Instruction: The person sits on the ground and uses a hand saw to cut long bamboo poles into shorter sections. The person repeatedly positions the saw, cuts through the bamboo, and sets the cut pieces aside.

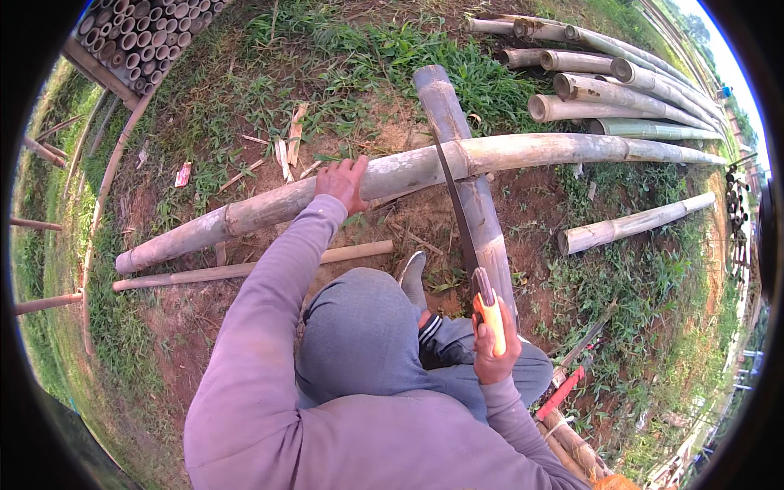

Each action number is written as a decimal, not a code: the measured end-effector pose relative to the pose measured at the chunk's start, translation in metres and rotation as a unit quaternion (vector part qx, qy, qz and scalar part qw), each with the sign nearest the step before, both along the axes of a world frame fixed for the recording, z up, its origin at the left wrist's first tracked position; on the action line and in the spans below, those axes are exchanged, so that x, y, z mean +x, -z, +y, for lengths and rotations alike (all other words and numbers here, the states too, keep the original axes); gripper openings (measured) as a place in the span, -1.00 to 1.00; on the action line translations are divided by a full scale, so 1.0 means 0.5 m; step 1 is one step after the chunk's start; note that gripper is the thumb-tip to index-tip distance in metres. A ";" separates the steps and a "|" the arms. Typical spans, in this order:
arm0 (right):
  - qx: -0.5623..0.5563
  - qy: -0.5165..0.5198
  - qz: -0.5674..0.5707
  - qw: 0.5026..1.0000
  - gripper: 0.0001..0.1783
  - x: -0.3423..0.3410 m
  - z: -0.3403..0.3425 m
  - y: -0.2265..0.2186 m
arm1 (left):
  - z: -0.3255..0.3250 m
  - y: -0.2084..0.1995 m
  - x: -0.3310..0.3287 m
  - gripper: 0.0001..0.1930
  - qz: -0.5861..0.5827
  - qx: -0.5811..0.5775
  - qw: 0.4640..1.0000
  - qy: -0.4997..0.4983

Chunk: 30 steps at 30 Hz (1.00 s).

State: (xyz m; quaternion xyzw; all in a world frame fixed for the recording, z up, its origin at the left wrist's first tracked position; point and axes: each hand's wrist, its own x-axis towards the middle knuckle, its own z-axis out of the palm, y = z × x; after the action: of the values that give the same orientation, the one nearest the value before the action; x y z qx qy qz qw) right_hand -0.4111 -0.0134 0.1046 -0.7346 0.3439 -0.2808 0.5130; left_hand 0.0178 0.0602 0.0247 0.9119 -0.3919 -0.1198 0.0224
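A long, thick bamboo pole [273, 211] lies crosswise in front of me, resting over another bamboo pole [487, 233] that points away from me. My left hand [343, 184] grips the long pole left of the crossing, its fingers bent over the far side. In my right hand [498, 347] is a hand saw, closed in my fist by its orange handle [490, 317]. The dark saw blade [457, 204] reaches away from me across the long pole, just left of where the poles cross. How deep the teeth sit in the bamboo I cannot tell.
Several cut bamboo poles [604, 110] are piled at the far right. A short bamboo length [637, 222] lies to the right, a thinner pole [245, 268] to the left. Stacked bamboo ends [147, 37] fill a frame at far left. A red flat object [562, 394] lies near my right knee.
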 end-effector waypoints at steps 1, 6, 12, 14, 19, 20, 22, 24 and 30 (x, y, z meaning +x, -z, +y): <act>-0.010 0.003 0.007 1.000 -0.36 -0.033 0.018 -0.003 | -0.005 0.000 -0.003 0.07 0.001 0.001 1.000 0.001; -0.146 -0.020 -0.008 0.989 -0.42 0.168 -0.092 0.042 | -0.007 0.001 -0.010 0.07 0.010 0.022 1.000 -0.001; -0.174 -0.006 -0.020 0.984 -0.45 0.314 -0.150 0.032 | -0.011 -0.002 -0.006 0.09 0.022 0.022 0.999 0.014; -0.174 -0.033 -0.005 0.984 -0.41 0.171 -0.083 0.008 | -0.002 0.005 0.012 0.09 0.025 0.015 1.000 -0.001; -0.062 -0.014 0.004 0.998 -0.29 -0.026 0.015 0.023 | -0.001 0.015 -0.003 0.07 -0.001 -0.015 1.000 0.000; -0.055 -0.011 -0.011 0.998 -0.26 -0.006 0.009 0.038 | -0.003 0.013 -0.001 0.07 0.001 -0.005 1.000 -0.003; -0.159 -0.022 -0.011 0.987 -0.41 0.177 -0.091 0.051 | -0.009 0.011 -0.007 0.07 0.011 0.002 1.000 -0.001; -0.202 -0.007 -0.035 0.979 -0.45 0.344 -0.184 0.048 | -0.034 -0.008 -0.009 0.08 0.009 -0.006 1.000 0.010; -0.071 -0.024 0.003 0.997 -0.41 0.158 -0.088 0.038 | -0.005 -0.005 0.011 0.09 0.024 0.022 0.999 0.003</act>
State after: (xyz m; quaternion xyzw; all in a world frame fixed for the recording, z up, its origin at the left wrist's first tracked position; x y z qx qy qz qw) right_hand -0.3323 -0.0576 0.0857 -0.7780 0.3069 -0.2897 0.4653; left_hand 0.0231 0.0576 0.0274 0.9081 -0.3910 -0.1498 0.0116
